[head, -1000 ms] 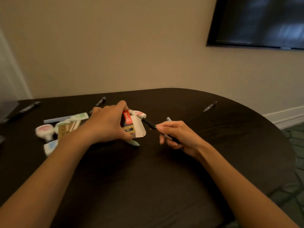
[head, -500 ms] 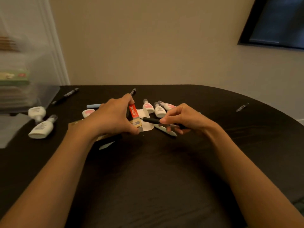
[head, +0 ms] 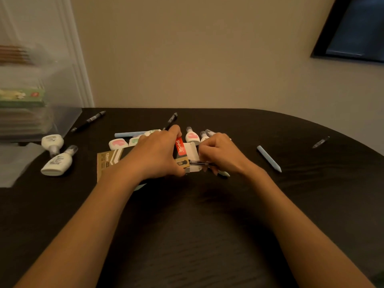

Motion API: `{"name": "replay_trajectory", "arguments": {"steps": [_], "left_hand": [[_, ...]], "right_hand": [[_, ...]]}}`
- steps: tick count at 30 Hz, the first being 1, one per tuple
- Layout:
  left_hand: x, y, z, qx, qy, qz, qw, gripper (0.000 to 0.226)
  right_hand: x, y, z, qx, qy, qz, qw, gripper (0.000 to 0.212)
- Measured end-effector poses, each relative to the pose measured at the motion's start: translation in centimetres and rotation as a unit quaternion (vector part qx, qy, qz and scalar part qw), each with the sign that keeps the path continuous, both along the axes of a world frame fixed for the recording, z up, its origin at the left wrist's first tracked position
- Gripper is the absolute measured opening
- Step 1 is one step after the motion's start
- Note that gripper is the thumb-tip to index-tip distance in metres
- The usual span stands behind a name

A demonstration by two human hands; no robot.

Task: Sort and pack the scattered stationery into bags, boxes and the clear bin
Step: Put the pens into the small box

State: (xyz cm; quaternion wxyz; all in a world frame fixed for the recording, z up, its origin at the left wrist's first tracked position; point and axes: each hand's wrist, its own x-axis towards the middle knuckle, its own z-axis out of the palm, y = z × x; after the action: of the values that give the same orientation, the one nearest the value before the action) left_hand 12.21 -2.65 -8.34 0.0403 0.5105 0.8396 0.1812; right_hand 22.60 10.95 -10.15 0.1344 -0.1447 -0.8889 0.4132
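The person is standing over the dark bench (head: 187,235), loading a pen into its carton. The left hand (head: 158,154) is wrapped round a kraft-and-black pen box (head: 180,148) with a red label, pinning it low against the bench near the middle, its white end flap (head: 193,151) folded open to the right. The right hand (head: 220,155) pinches a black pen (head: 199,162) by its rear end, fingers curled tight, with the front of the pen already at or just inside the box mouth; how deep it sits I can't make out.

So this looks like the pens-into-box step, and far from done. Loose black pens lie near the back edge (head: 89,120), behind the left hand (head: 171,119), and well off to the right (head: 321,141). A pale blue marker (head: 269,159) lies right of the hands. Two white bottles (head: 57,154) lie to the left, near the clear bin (head: 41,113), and smaller pastel-marked ones (head: 118,143) sit just behind the box.

The next move, I'd say, calls for a straight push along the box's length while the left hand steadies it, keeping the flap clear.
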Motion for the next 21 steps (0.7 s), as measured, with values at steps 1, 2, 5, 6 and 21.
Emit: {"name": "replay_trajectory", "arguments": {"steps": [1,2,5,6,21], "left_hand": [[0.1,0.0,0.1,0.001,0.0,0.0,1.0,0.074],[0.2,0.1,0.1,0.001,0.0,0.0,1.0,0.074],[0.6,0.1,0.2,-0.005,0.003,0.002,1.0,0.074],[0.6,0.1,0.3,-0.008,0.004,0.005,1.0,0.074],[1.0,0.3,0.0,-0.01,-0.002,0.007,1.0,0.074]], "right_hand": [[0.2,0.3,0.0,-0.025,0.014,0.003,1.0,0.033],[0.5,0.8,0.0,-0.057,0.022,0.011,0.998,0.028],[1.6,2.4,0.1,-0.166,0.002,0.052,0.985,0.019],[2.0,2.8,0.0,-0.21,0.007,0.063,0.976,0.019],[2.3,1.7,-0.1,-0.161,0.118,-0.009,0.98,0.017]]}}
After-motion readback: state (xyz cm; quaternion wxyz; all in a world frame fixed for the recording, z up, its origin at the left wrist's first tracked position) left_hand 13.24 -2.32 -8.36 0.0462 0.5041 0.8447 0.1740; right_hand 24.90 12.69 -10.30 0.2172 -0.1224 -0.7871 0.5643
